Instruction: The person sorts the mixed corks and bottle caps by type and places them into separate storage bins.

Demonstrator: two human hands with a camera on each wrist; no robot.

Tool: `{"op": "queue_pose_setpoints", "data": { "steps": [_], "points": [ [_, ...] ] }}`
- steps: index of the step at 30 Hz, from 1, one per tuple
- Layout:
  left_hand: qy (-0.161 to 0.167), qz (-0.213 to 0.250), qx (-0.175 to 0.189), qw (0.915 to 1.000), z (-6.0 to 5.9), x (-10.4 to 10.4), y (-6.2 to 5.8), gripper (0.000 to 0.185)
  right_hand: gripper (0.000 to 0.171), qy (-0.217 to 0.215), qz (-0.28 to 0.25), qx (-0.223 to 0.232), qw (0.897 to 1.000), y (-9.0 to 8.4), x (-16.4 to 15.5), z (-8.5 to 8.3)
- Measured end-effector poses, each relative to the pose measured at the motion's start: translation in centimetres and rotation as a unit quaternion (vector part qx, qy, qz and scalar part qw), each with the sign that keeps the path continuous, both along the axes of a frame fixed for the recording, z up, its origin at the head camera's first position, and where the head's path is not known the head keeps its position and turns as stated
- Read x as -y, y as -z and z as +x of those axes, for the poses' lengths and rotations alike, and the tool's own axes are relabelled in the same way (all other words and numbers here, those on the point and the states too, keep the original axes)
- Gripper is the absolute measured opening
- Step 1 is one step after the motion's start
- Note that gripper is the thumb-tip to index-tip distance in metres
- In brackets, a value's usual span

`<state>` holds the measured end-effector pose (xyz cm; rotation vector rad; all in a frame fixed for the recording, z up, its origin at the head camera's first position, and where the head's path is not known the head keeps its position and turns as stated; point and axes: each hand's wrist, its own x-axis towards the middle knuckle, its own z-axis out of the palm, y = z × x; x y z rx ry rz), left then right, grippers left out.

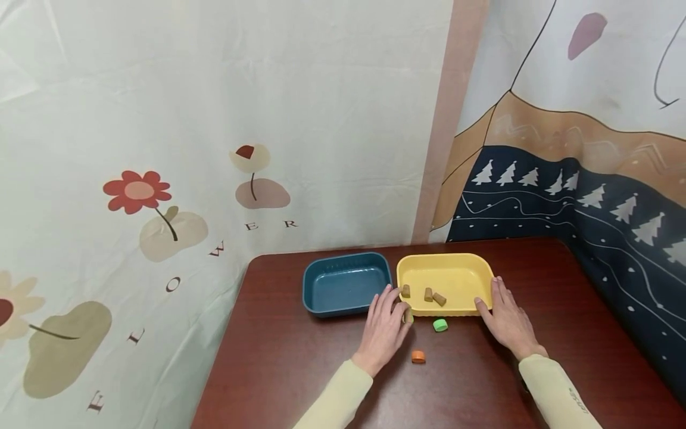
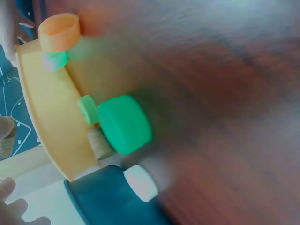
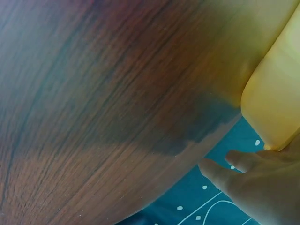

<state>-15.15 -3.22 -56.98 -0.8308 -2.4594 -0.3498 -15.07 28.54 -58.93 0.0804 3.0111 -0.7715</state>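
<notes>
My left hand point(image 1: 379, 333) is at the front left corner of the yellow tray point(image 1: 466, 262). In the left wrist view its fingertips hold a cork point(image 2: 6, 146) above the tray's rim. Three corks, one of them a brown cork point(image 1: 440, 299), appear at the tray's front left. My right hand point(image 1: 509, 322) rests on the tray's right front corner, fingers extended along the side and thumb at the front rim. On the table below the left hand are a big green cap point(image 2: 124, 124), another cork point(image 2: 100, 144) and a white cap point(image 2: 141, 183).
Left of the yellow tray stands a dark blue tray point(image 1: 321, 307). A light green cap point(image 1: 440, 325) and an orange cap point(image 1: 418, 357) lie on the brown table point(image 1: 278, 369) in front. Printed curtains point(image 1: 343, 119) hang behind the table and along its right side.
</notes>
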Motion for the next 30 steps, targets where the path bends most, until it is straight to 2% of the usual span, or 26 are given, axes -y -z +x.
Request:
{"op": "queue_pose_setpoints", "data": {
  "steps": [9,17,23,30],
  "points": [
    [-0.002,-0.025,0.013,0.9996,-2.3,-1.7,-1.3,0.028,0.09,0.002,-0.003,-0.001,1.0,0.0,0.1,0.1],
    [-0.007,-0.055,0.035,0.9978,-4.6,-3.1,-3.0,0.027,0.091,0.0,0.0,-0.002,1.0,0.1,0.1,0.0],
    [-0.008,-0.085,0.055,0.9948,-5.7,-4.1,-3.8,0.024,0.091,-0.001,0.0,-0.005,1.0,0.0,0.1,0.1],
    [-0.018,-0.115,0.086,0.9894,-6.5,-5.2,-3.9,0.024,0.09,0.0,-0.004,-0.007,1.0,-0.3,0.0,0.3]
  ]
}}
